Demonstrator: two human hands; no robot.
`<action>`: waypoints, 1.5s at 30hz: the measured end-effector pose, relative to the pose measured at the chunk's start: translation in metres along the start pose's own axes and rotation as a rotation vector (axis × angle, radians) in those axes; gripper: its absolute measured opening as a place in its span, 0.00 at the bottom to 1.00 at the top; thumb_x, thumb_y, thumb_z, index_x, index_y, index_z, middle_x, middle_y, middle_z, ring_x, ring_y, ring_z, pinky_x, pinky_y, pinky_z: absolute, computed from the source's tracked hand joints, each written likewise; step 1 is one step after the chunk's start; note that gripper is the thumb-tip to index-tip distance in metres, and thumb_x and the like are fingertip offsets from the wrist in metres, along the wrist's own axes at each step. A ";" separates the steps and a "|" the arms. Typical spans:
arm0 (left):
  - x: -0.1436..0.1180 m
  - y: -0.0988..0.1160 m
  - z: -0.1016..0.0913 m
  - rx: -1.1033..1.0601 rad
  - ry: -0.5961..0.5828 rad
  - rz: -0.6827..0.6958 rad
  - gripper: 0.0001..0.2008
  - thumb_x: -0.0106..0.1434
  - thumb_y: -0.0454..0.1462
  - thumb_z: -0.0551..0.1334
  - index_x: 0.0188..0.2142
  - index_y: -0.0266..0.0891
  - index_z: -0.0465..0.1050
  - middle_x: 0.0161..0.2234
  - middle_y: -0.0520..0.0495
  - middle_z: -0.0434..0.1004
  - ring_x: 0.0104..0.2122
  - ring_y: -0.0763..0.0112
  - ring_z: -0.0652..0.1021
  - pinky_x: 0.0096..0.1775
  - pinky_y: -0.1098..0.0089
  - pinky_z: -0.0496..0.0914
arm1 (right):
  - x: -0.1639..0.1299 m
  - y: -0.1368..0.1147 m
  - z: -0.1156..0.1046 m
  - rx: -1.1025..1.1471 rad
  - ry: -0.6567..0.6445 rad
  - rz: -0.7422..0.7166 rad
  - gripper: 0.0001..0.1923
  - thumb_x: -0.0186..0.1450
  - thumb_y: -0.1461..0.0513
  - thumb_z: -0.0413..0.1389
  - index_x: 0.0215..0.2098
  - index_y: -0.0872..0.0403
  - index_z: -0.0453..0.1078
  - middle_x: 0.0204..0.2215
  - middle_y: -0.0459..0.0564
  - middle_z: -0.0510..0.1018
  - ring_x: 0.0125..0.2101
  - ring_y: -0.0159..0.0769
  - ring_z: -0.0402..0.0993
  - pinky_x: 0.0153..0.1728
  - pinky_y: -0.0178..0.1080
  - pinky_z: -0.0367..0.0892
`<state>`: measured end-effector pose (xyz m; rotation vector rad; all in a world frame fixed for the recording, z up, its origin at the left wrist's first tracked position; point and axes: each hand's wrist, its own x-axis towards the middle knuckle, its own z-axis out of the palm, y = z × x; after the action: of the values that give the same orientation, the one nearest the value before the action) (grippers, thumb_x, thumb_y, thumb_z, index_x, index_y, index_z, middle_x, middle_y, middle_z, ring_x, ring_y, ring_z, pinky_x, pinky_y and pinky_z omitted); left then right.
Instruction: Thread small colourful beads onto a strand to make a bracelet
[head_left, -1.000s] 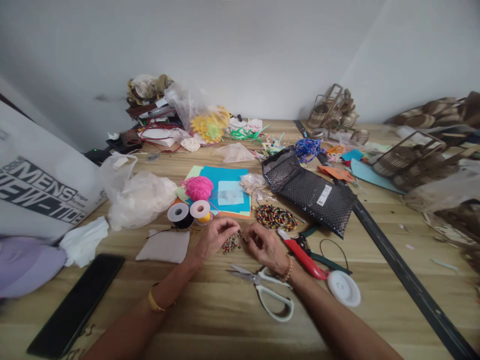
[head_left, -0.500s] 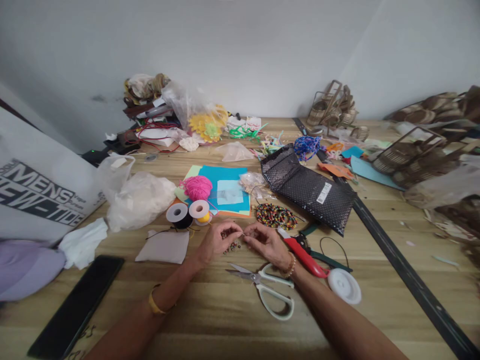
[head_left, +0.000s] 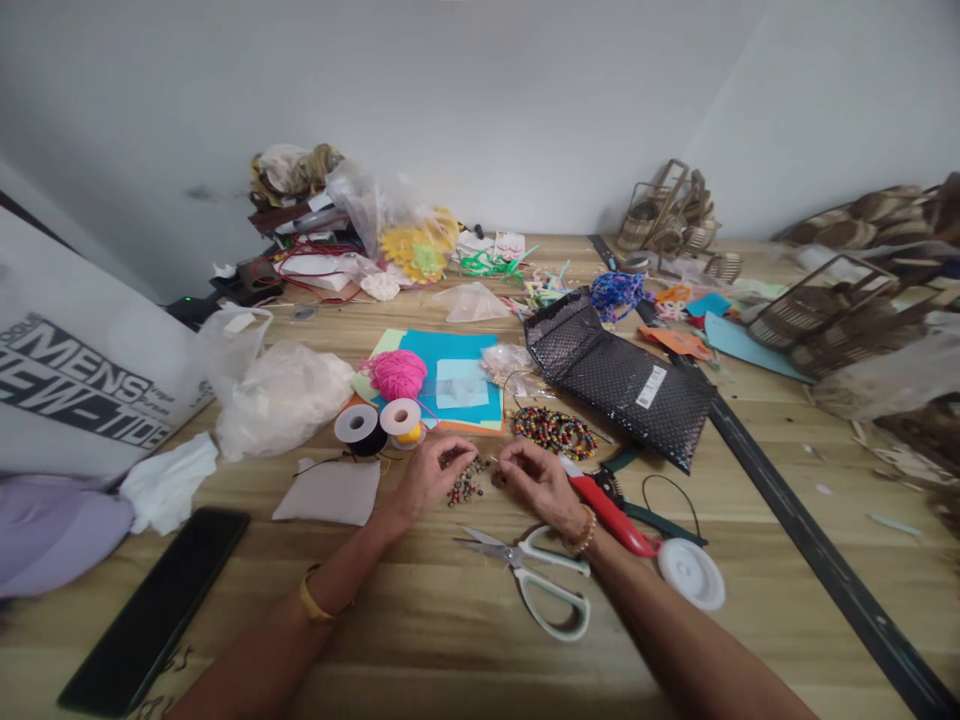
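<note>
My left hand [head_left: 431, 478] hovers over a small heap of loose mixed-colour beads [head_left: 466, 488], its thumb and fingers drawn together at the tips. Whatever it pinches, if anything, is too small to name. Just across a narrow gap, my right hand [head_left: 538, 485] is closed in a pinch. A tiny pale tip shows at its fingertips, but I cannot make out what it is. Long strings of beads [head_left: 555, 432] lie coiled behind my right hand. Below both hands rest scissors [head_left: 517, 557] with white handles, blades parted and pointing left.
Right of my forearm lie a red-handled cutting tool [head_left: 611, 515] and a white round spool [head_left: 690, 573]. A black bubble mailer [head_left: 622, 385] sits behind. Thread spools [head_left: 360, 430], pink yarn [head_left: 397, 374] and a white pouch [head_left: 328, 492] are at left, with a phone [head_left: 154, 610] nearer me.
My hands have moved apart; their fingertips nearly met before. More of the loose beads now shows between them. The scissors and other things stay in place.
</note>
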<state>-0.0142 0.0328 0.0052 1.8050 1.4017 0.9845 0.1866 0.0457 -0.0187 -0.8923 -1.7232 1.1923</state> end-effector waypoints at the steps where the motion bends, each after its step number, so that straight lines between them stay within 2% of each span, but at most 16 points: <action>1: 0.001 -0.003 0.001 0.022 0.001 0.022 0.06 0.61 0.35 0.61 0.30 0.38 0.77 0.32 0.47 0.81 0.35 0.65 0.77 0.45 0.64 0.70 | 0.000 0.000 0.000 -0.007 -0.006 -0.010 0.14 0.67 0.53 0.54 0.31 0.55 0.68 0.25 0.46 0.70 0.26 0.31 0.64 0.27 0.33 0.62; 4: 0.001 -0.011 0.004 0.113 0.008 0.093 0.06 0.61 0.32 0.62 0.31 0.39 0.78 0.31 0.47 0.80 0.36 0.64 0.76 0.48 0.61 0.68 | 0.001 0.001 0.000 -0.029 -0.009 -0.029 0.14 0.68 0.53 0.54 0.31 0.55 0.68 0.27 0.47 0.71 0.27 0.32 0.65 0.27 0.33 0.62; 9: -0.002 -0.013 0.006 0.265 -0.034 0.175 0.08 0.62 0.31 0.62 0.34 0.41 0.80 0.34 0.46 0.78 0.39 0.64 0.74 0.44 0.63 0.69 | 0.001 0.001 0.001 -0.076 0.015 -0.040 0.13 0.68 0.55 0.53 0.31 0.55 0.68 0.26 0.46 0.70 0.26 0.32 0.65 0.26 0.33 0.62; 12: -0.004 -0.010 0.006 0.329 -0.081 0.212 0.08 0.62 0.31 0.61 0.35 0.41 0.80 0.35 0.45 0.77 0.41 0.63 0.73 0.44 0.63 0.70 | 0.000 -0.003 0.001 -0.186 -0.024 -0.116 0.11 0.69 0.57 0.52 0.31 0.54 0.68 0.26 0.47 0.70 0.27 0.32 0.65 0.28 0.34 0.63; 14: -0.005 -0.010 0.006 0.358 -0.104 0.232 0.09 0.63 0.30 0.60 0.36 0.41 0.80 0.36 0.45 0.76 0.41 0.63 0.73 0.45 0.62 0.70 | -0.001 -0.008 0.002 -0.277 -0.085 -0.214 0.11 0.70 0.59 0.51 0.31 0.53 0.68 0.27 0.48 0.71 0.29 0.34 0.67 0.31 0.36 0.65; 17: -0.005 -0.012 0.007 0.379 -0.112 0.246 0.11 0.63 0.28 0.59 0.36 0.40 0.80 0.36 0.45 0.75 0.41 0.63 0.73 0.46 0.61 0.70 | -0.004 -0.013 0.006 -0.377 -0.246 -0.356 0.10 0.71 0.62 0.47 0.34 0.53 0.68 0.32 0.52 0.73 0.33 0.37 0.70 0.35 0.37 0.67; 19: -0.005 -0.015 0.007 0.375 -0.116 0.242 0.11 0.63 0.28 0.59 0.37 0.40 0.79 0.36 0.45 0.75 0.42 0.63 0.72 0.46 0.61 0.70 | -0.005 -0.013 0.008 -0.441 -0.352 -0.408 0.10 0.71 0.64 0.46 0.36 0.53 0.68 0.33 0.53 0.74 0.34 0.37 0.71 0.36 0.37 0.68; 21: -0.004 -0.016 0.007 0.368 -0.131 0.233 0.10 0.63 0.29 0.59 0.37 0.40 0.79 0.36 0.44 0.75 0.42 0.62 0.73 0.46 0.61 0.70 | -0.007 -0.012 0.010 -0.479 -0.398 -0.426 0.10 0.71 0.65 0.45 0.37 0.53 0.68 0.34 0.53 0.75 0.34 0.37 0.71 0.36 0.37 0.68; 29: -0.005 -0.015 0.009 0.354 -0.146 0.219 0.10 0.63 0.28 0.58 0.36 0.38 0.79 0.37 0.44 0.75 0.42 0.62 0.73 0.46 0.61 0.70 | -0.007 -0.010 0.009 -0.409 -0.312 -0.388 0.08 0.70 0.64 0.47 0.36 0.53 0.66 0.30 0.50 0.74 0.31 0.35 0.70 0.33 0.35 0.66; 34: -0.005 -0.017 0.010 0.388 -0.143 0.241 0.08 0.63 0.29 0.59 0.34 0.38 0.78 0.36 0.45 0.75 0.41 0.63 0.73 0.45 0.62 0.70 | -0.003 -0.012 0.005 -0.303 -0.119 -0.190 0.10 0.70 0.60 0.49 0.32 0.54 0.67 0.25 0.47 0.72 0.25 0.32 0.66 0.27 0.34 0.63; 38: -0.006 -0.017 0.010 0.397 -0.152 0.250 0.08 0.63 0.30 0.60 0.35 0.39 0.78 0.36 0.46 0.75 0.41 0.64 0.74 0.46 0.62 0.70 | -0.001 -0.009 0.003 -0.204 -0.049 -0.020 0.11 0.69 0.58 0.50 0.31 0.55 0.66 0.23 0.45 0.71 0.23 0.30 0.64 0.24 0.32 0.61; 45: -0.004 -0.014 0.011 0.420 -0.140 0.224 0.07 0.63 0.30 0.60 0.33 0.37 0.78 0.34 0.45 0.75 0.39 0.63 0.73 0.44 0.61 0.69 | 0.000 -0.004 0.003 -0.180 -0.017 0.027 0.10 0.67 0.58 0.51 0.30 0.55 0.66 0.23 0.45 0.69 0.23 0.31 0.63 0.24 0.32 0.60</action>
<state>-0.0125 0.0315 -0.0132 2.3317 1.4166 0.6855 0.1833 0.0435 -0.0160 -1.0183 -1.8593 1.0770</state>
